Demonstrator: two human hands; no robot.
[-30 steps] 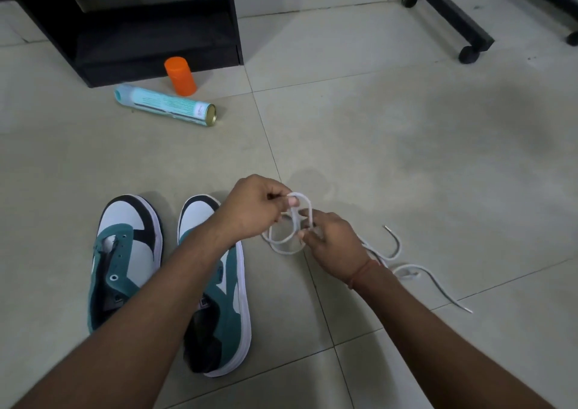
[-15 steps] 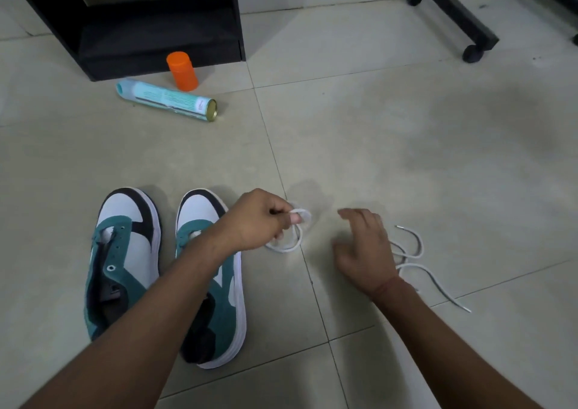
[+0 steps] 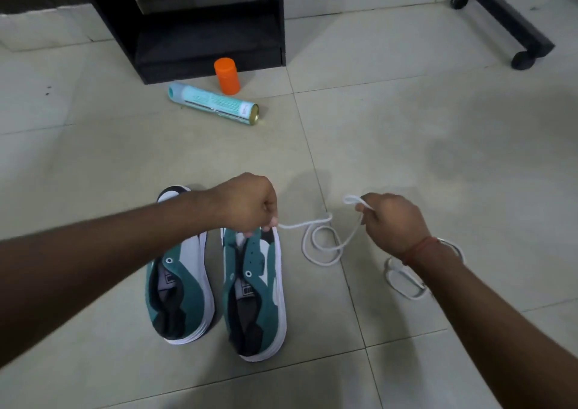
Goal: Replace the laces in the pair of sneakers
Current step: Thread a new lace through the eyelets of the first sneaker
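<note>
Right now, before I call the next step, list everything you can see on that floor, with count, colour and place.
Teal, white and black sneakers: two, side by side on the floor tiles, eyelets unlaced.
White shoelace held between the hands: one, looping down to the floor right of the sneakers.
Second white shoelace: one, on the floor under the right wrist.
Pale teal spray can: one, lying on its side, far centre.
Orange plastic cap: one, upright behind the can.
Black cabinet: one, far centre.
Black wheeled stand leg: one, far right.
Left hand: pinches one end of the lace above the right-hand sneaker.
Right hand: pinches a loop of the lace.
</note>
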